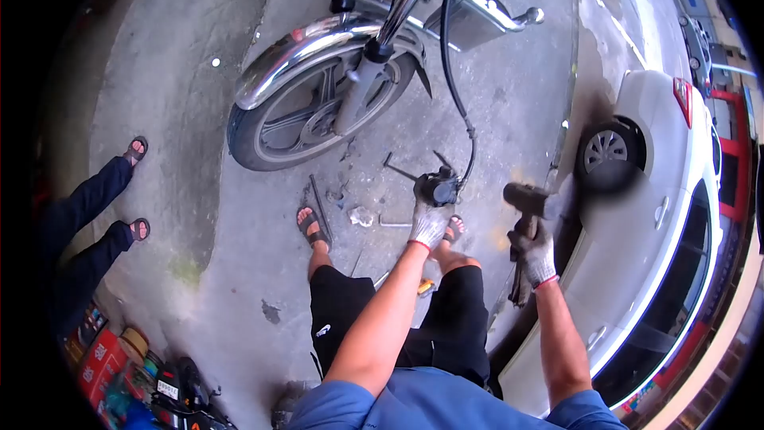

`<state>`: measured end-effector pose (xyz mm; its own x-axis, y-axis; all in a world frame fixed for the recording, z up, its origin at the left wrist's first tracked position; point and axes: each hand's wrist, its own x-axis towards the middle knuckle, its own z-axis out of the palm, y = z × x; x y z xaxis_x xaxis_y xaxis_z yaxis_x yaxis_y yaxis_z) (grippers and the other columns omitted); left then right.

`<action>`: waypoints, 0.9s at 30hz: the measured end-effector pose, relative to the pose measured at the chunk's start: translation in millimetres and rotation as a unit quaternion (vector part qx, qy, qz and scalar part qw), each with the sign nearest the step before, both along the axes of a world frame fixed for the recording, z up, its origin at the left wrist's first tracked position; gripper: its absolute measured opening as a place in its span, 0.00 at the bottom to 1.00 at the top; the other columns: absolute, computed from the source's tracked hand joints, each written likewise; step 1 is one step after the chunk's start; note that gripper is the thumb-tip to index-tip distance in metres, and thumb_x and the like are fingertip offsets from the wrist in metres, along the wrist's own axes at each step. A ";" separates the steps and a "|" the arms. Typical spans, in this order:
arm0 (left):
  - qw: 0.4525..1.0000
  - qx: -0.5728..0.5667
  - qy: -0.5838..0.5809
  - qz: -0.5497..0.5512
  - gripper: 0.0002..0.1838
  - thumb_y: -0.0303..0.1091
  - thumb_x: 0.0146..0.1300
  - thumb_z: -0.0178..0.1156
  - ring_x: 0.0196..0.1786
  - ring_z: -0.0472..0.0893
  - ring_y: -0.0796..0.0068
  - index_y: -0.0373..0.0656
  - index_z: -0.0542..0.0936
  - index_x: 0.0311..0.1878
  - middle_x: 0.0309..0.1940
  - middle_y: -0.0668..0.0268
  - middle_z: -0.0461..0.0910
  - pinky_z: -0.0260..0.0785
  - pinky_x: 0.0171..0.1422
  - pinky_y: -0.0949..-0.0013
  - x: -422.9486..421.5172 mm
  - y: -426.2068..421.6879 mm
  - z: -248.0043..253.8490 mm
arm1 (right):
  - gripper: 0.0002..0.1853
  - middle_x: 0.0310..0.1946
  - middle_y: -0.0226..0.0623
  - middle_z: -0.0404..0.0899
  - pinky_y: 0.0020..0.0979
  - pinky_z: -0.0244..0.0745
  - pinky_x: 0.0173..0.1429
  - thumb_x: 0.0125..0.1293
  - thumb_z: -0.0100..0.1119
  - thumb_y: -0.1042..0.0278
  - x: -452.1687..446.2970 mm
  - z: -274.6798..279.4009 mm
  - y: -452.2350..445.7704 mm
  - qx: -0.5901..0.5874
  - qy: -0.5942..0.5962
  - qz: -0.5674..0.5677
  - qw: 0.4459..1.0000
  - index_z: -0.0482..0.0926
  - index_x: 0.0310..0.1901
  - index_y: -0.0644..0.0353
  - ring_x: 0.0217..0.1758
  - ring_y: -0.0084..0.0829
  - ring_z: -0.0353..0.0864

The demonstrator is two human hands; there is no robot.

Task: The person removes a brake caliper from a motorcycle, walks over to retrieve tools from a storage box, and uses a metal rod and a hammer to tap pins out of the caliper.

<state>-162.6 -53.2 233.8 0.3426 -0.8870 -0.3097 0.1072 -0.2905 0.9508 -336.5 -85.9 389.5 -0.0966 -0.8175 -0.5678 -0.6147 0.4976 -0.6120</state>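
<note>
My left hand (pixel 430 223), in a knitted work glove, grips a dark brake caliper (pixel 439 187) above the ground. A black hose (pixel 452 80) runs from the caliper up to the motorcycle. My right hand (pixel 536 252), also gloved, is closed round a hammer (pixel 532 200); its head is raised to the right of the caliper, apart from it. Part of the hammer's handle is hidden by the glove. Ahead stands the motorcycle's front wheel (pixel 318 107) under a chrome mudguard (pixel 278 60).
An L-shaped rod (pixel 395 224), a long bar (pixel 321 209) and a yellow-handled tool (pixel 426 287) lie on the concrete near my feet. A white car (pixel 637 191) stands close on my right. Another person's sandalled feet (pixel 138 229) are at left, above a red box (pixel 103 362).
</note>
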 end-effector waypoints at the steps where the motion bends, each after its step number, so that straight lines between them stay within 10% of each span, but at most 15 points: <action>1: 1.000 -0.004 -0.027 0.006 0.14 0.25 0.56 0.57 0.52 0.75 0.60 0.41 0.78 0.47 0.43 0.58 0.79 0.64 0.62 0.62 -5.5 -1.2 3.3 | 0.13 0.25 0.31 0.73 0.27 0.70 0.22 0.55 0.63 0.80 -8.1 0.8 -1.9 0.015 -0.013 0.005 1.000 0.71 0.41 0.61 0.21 0.23 0.73; 6: 0.970 0.057 -0.186 -0.146 0.16 0.30 0.62 0.54 0.58 0.75 0.67 0.45 0.77 0.54 0.50 0.64 0.80 0.60 0.68 0.64 -21.4 -33.3 -10.2 | 0.11 0.25 0.29 0.72 0.27 0.70 0.23 0.54 0.64 0.76 -60.1 -26.5 -45.5 0.038 -0.075 0.104 0.991 0.73 0.37 0.61 0.21 0.21 0.73; 7: 0.998 -0.045 -0.032 0.020 0.15 0.28 0.60 0.55 0.57 0.76 0.69 0.43 0.77 0.52 0.49 0.63 0.80 0.64 0.64 0.65 -41.8 -30.8 -28.3 | 0.10 0.24 0.29 0.73 0.27 0.70 0.23 0.55 0.64 0.75 -65.6 -32.1 -56.5 0.036 -0.092 0.135 0.986 0.73 0.37 0.62 0.21 0.21 0.73; 10: 0.992 -0.035 -0.083 0.090 0.16 0.25 0.57 0.56 0.53 0.78 0.70 0.42 0.76 0.51 0.46 0.62 0.80 0.67 0.59 0.66 -61.6 -30.2 -36.4 | 0.16 0.30 0.34 0.77 0.29 0.73 0.29 0.56 0.65 0.73 -76.4 -34.5 -79.0 0.058 -0.094 0.220 0.969 0.74 0.45 0.64 0.27 0.24 0.77; 13: 0.973 0.125 0.138 0.140 0.20 0.24 0.53 0.57 0.50 0.78 0.70 0.41 0.74 0.53 0.46 0.61 0.79 0.69 0.57 0.67 -65.4 -31.6 15.4 | 0.21 0.36 0.39 0.81 0.33 0.76 0.47 0.57 0.65 0.69 -69.4 -25.4 -86.2 0.019 -0.120 0.270 0.955 0.73 0.51 0.65 0.40 0.30 0.80; 15: 0.983 0.040 0.073 0.164 0.23 0.24 0.50 0.60 0.27 0.76 0.78 0.45 0.77 0.53 0.35 0.70 0.79 0.68 0.26 0.75 -75.7 -24.7 -7.2 | 0.21 0.37 0.42 0.82 0.34 0.76 0.46 0.57 0.64 0.67 -59.4 -17.5 -86.0 -0.002 -0.125 0.306 0.944 0.73 0.52 0.65 0.40 0.31 0.82; 19: 0.970 0.051 0.113 0.208 0.25 0.26 0.51 0.60 0.34 0.79 0.77 0.45 0.75 0.56 0.38 0.69 0.79 0.72 0.34 0.73 -86.7 -24.0 -29.3 | 0.22 0.37 0.45 0.82 0.36 0.76 0.45 0.58 0.64 0.66 -22.5 3.1 -87.2 0.060 -0.094 0.346 0.932 0.73 0.53 0.64 0.39 0.32 0.82; 22: 0.977 0.032 0.013 0.209 0.31 0.23 0.46 0.61 0.55 0.74 0.68 0.41 0.68 0.58 0.53 0.61 0.74 0.66 0.62 0.69 -85.6 -27.5 -32.8 | 0.22 0.36 0.50 0.82 0.39 0.76 0.43 0.59 0.63 0.65 -0.5 -7.2 -81.7 0.038 -0.054 0.396 0.916 0.72 0.53 0.64 0.39 0.41 0.84; 24: 0.971 0.000 0.074 0.229 0.32 0.23 0.45 0.61 0.55 0.74 0.68 0.41 0.67 0.58 0.52 0.61 0.75 0.66 0.62 0.69 -83.8 -33.1 -36.0 | 0.18 0.28 0.34 0.75 0.29 0.71 0.23 0.59 0.62 0.70 6.8 -29.1 -81.0 -0.033 -0.067 0.446 0.892 0.71 0.50 0.64 0.21 0.23 0.74; 27: 0.958 -0.025 0.133 0.253 0.34 0.23 0.45 0.60 0.54 0.75 0.68 0.40 0.64 0.60 0.51 0.62 0.75 0.68 0.60 0.68 -85.3 -33.6 -34.5 | 0.16 0.25 0.33 0.75 0.31 0.71 0.24 0.60 0.61 0.69 23.6 -46.8 -79.1 -0.081 0.013 0.500 0.862 0.72 0.48 0.64 0.21 0.24 0.74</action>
<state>-247.9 -86.9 199.3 0.6477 -0.6436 -0.4078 0.4630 -0.0926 0.8815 -312.9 -165.0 342.7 0.6921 -0.5665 -0.4472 -0.7009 -0.3797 -0.6038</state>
